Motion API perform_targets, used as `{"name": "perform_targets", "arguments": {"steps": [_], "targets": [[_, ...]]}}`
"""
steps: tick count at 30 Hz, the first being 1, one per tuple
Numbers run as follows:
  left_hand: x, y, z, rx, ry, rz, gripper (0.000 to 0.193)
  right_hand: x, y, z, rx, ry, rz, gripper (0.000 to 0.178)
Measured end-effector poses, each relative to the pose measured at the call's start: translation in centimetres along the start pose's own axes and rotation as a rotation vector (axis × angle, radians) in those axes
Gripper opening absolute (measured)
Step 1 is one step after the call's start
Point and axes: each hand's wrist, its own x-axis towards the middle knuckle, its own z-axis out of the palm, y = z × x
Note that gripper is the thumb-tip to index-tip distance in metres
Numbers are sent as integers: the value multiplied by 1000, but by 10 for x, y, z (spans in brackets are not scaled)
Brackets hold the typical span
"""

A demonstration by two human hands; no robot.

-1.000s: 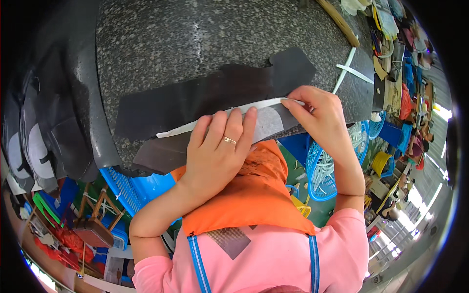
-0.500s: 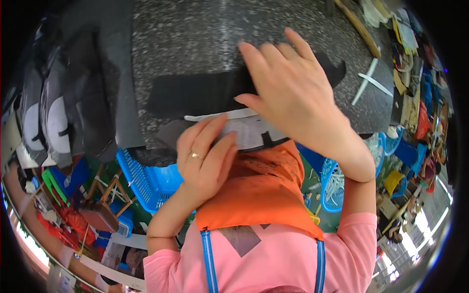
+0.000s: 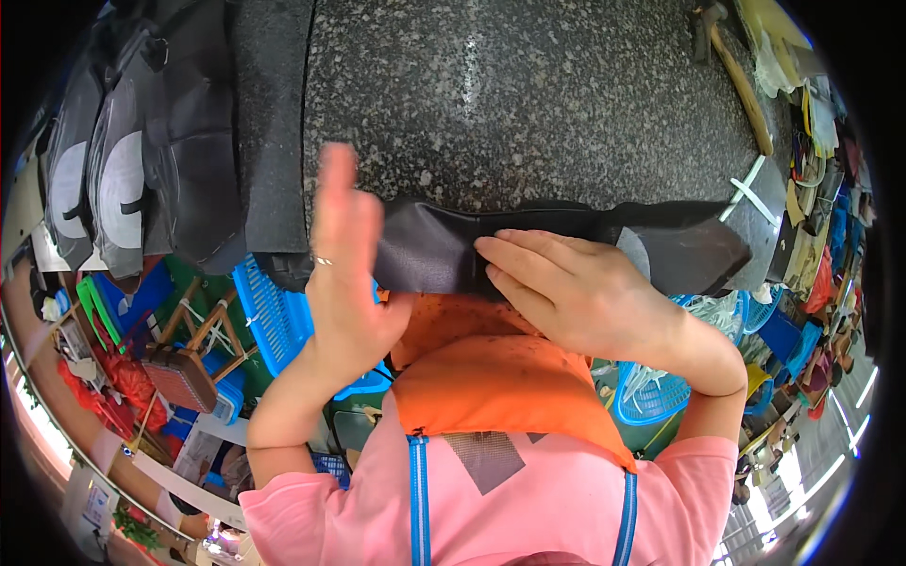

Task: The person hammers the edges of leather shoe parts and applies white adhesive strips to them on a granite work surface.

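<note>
A long dark leather-like piece lies along the near edge of the stone slab, with a seam across it and a light grey patch partly showing toward its right. My right hand rests flat on its middle, fingers stretched to the left and pressed together. At its left end my left hand is raised on edge, fingers pointing away and blurred at the tips, thumb apart. It wears a ring and grips nothing I can see. Whether it touches the piece I cannot tell.
Several similar dark pieces with grey patches lie at the left. A wooden-handled hammer and crossed white strips are on the slab's right side. Blue plastic baskets stand below the edge. The granite-like slab stretches away ahead.
The piece now lies folded with its dark side up, nearer the edge, and its white strip is out of sight. My left hand has lifted leftward; my right has come down flat on the piece.
</note>
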Motion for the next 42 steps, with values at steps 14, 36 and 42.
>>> {"name": "perform_targets", "arguments": {"steps": [14, 36, 42], "targets": [[4, 52, 18, 80, -135, 128, 69, 10, -2, -24, 1, -23, 16, 22], [46, 74, 82, 580, -447, 807, 29, -90, 25, -39, 151, 247, 826, 31], [71, 85, 95, 525, -716, 798, 25, -95, 24, -23, 153, 494, 949, 22]]}}
